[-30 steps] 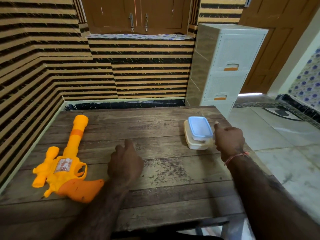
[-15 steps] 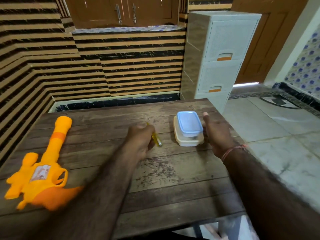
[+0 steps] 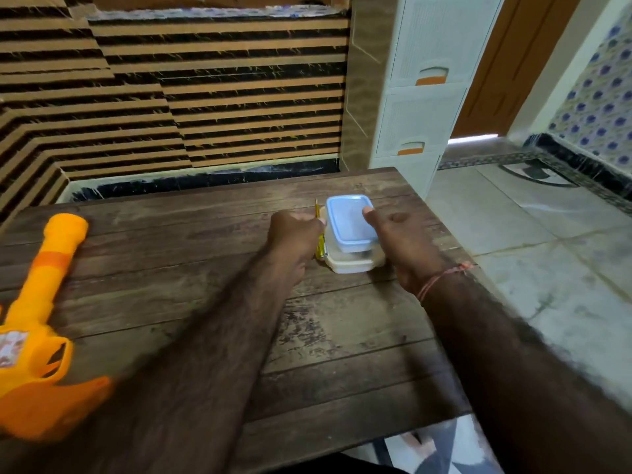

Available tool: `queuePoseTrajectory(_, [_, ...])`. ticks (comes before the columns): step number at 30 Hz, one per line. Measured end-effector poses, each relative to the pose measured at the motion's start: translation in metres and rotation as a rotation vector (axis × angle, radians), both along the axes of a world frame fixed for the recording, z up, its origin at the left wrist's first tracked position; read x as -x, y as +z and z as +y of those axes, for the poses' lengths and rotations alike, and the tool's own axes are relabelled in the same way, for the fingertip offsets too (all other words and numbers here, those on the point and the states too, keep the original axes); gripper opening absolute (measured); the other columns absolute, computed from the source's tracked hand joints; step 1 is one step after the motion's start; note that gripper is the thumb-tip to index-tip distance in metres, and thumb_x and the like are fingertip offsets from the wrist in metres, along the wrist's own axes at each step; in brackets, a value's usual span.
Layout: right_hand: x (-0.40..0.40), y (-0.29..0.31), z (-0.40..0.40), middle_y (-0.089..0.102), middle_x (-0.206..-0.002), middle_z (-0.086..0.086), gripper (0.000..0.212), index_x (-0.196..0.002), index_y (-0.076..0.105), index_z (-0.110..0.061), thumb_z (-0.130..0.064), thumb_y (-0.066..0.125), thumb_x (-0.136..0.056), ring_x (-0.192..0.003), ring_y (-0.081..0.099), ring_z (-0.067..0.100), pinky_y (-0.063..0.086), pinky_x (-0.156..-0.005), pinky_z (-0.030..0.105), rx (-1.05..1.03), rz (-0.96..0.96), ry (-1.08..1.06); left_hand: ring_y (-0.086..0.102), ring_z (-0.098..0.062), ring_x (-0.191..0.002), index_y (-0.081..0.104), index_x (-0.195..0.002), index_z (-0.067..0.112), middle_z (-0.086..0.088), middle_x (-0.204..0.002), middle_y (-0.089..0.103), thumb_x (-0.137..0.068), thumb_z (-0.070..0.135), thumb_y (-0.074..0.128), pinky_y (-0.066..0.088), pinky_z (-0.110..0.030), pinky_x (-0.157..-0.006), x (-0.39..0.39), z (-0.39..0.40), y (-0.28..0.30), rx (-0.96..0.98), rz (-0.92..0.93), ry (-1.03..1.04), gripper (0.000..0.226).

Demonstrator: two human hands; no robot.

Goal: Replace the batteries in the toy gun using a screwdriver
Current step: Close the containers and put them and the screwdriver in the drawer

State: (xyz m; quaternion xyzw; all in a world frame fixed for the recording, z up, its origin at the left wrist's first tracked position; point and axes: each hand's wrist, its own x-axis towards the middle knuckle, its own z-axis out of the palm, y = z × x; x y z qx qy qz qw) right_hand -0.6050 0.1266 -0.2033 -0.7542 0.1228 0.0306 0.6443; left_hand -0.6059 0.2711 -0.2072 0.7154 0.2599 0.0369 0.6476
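An orange and yellow toy gun (image 3: 37, 302) lies on the left of the wooden table (image 3: 212, 336), barrel pointing away from me. Towards the far right of the table stands a small clear box with a blue lid (image 3: 350, 230). My left hand (image 3: 295, 239) grips a thin yellow screwdriver (image 3: 318, 234) right against the box's left side. My right hand (image 3: 398, 246) is at the box's right side, thumb lying on the blue lid. What the box holds is hidden.
A white plastic drawer unit (image 3: 420, 80) stands behind the table's far right corner. Striped tiled walls close in at the back and left. The table's right edge drops to a grey tiled floor (image 3: 533, 254).
My left hand has moved right with the yellow screwdriver, up to the box's left side. My right hand has closed onto the box, thumb now on the lid. The view has shifted right.
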Motion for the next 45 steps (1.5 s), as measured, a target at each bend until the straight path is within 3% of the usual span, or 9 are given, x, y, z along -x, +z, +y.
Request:
queuePoseTrajectory(3, [0.006, -0.003, 0.01, 0.066, -0.094, 0.006, 0.031, -0.094, 0.064, -0.008, -0.039, 0.066, -0.089, -0.085, 0.061, 0.017, 0.052, -0.071, 0.034, 0.025, -0.002, -0.031, 0.068, -0.025, -0.088, 0.068, -0.11, 0.002, -0.013, -0.103, 0.072, -0.089, 0.012, 0.066, 0.052, -0.026, -0.064, 0.004, -0.005, 0.001, 0.058, 0.008, 0.092, 0.023])
queuePoseTrajectory(6, [0.02, -0.005, 0.019, 0.067, -0.084, 0.006, 0.025, -0.083, 0.063, -0.01, -0.035, 0.069, -0.085, -0.077, 0.063, 0.02, 0.049, -0.063, 0.031, -0.033, -0.013, -0.079, 0.069, -0.027, -0.091, 0.064, -0.117, 0.002, -0.012, -0.105, 0.071, -0.089, 0.013, 0.056, 0.055, -0.032, -0.072, 0.017, -0.005, 0.006, 0.159, 0.035, 0.18, 0.031])
queuePoseTrajectory(8, [0.035, -0.004, 0.026, 0.062, -0.075, 0.003, 0.019, -0.079, 0.058, -0.012, -0.027, 0.068, -0.086, -0.071, 0.06, 0.018, 0.045, -0.058, 0.027, -0.123, -0.036, -0.105, 0.07, -0.027, -0.084, 0.068, -0.106, 0.004, -0.012, -0.096, 0.073, -0.09, 0.015, 0.054, 0.054, -0.031, -0.066, 0.033, -0.004, 0.014, 0.214, 0.013, 0.192, 0.024])
queuePoseTrajectory(12, [0.075, 0.021, 0.045, 0.061, -0.092, 0.005, 0.026, -0.107, 0.054, -0.009, -0.02, 0.067, -0.086, -0.077, 0.06, 0.016, 0.045, -0.056, 0.027, -0.304, -0.06, -0.149, 0.07, -0.025, -0.064, 0.069, -0.083, 0.007, -0.01, -0.073, 0.073, -0.091, 0.018, 0.053, 0.054, -0.033, -0.053, 0.072, 0.005, 0.038, 0.31, -0.047, 0.203, 0.021])
queuePoseTrajectory(17, [0.13, 0.051, 0.075, 0.066, -0.105, 0.02, 0.039, -0.091, 0.055, -0.022, -0.036, 0.073, -0.06, -0.098, 0.064, 0.042, 0.053, -0.081, 0.063, -0.384, -0.052, -0.108, 0.063, -0.016, -0.05, 0.064, -0.079, 0.005, -0.003, -0.061, 0.064, -0.092, 0.018, 0.05, 0.044, -0.024, -0.045, 0.122, 0.026, 0.072, 0.239, -0.162, 0.217, 0.023])
queuePoseTrajectory(22, [0.174, 0.079, 0.094, 0.063, -0.087, 0.014, 0.012, -0.088, 0.052, -0.021, -0.021, 0.064, -0.085, -0.073, 0.06, 0.032, 0.046, -0.055, 0.04, -0.416, -0.063, 0.022, 0.058, -0.019, -0.058, 0.055, -0.071, 0.009, -0.001, -0.063, 0.058, -0.092, 0.016, 0.051, 0.039, -0.023, -0.046, 0.171, 0.047, 0.098, 0.106, -0.267, 0.257, 0.022])
queuePoseTrajectory(28, [0.203, 0.105, 0.115, 0.056, -0.081, 0.011, 0.014, -0.075, 0.053, -0.02, -0.022, 0.063, -0.084, -0.074, 0.051, 0.024, 0.037, -0.063, 0.037, -0.35, -0.158, 0.039, 0.036, -0.01, -0.048, 0.043, -0.063, 0.016, 0.006, -0.055, 0.039, -0.091, 0.017, 0.055, 0.026, -0.022, -0.042, 0.2, 0.064, 0.116, -0.037, -0.346, 0.325, 0.03])
queuePoseTrajectory(34, [0.172, 0.116, 0.12, 0.06, -0.082, 0.005, 0.01, -0.083, 0.055, -0.016, -0.021, 0.059, -0.09, -0.072, 0.055, 0.017, 0.04, -0.057, 0.028, -0.287, -0.198, 0.059, 0.042, -0.011, -0.052, 0.049, -0.071, 0.011, 0.002, -0.06, 0.045, -0.096, 0.019, 0.05, 0.025, -0.012, -0.032, 0.173, 0.072, 0.12, -0.04, -0.346, 0.288, 0.027])
queuePoseTrajectory(45, [0.013, 0.084, 0.159, 0.056, -0.079, -0.002, 0.017, -0.081, 0.054, -0.016, -0.026, 0.062, -0.092, -0.068, 0.05, 0.006, 0.04, -0.057, 0.017, -0.134, -0.364, 0.037, 0.067, -0.032, -0.077, 0.064, -0.074, 0.009, -0.013, -0.079, 0.069, -0.077, 0.034, 0.048, 0.055, -0.045, -0.066, 0.024, 0.111, 0.097, -0.048, -0.284, 0.316, 0.03])
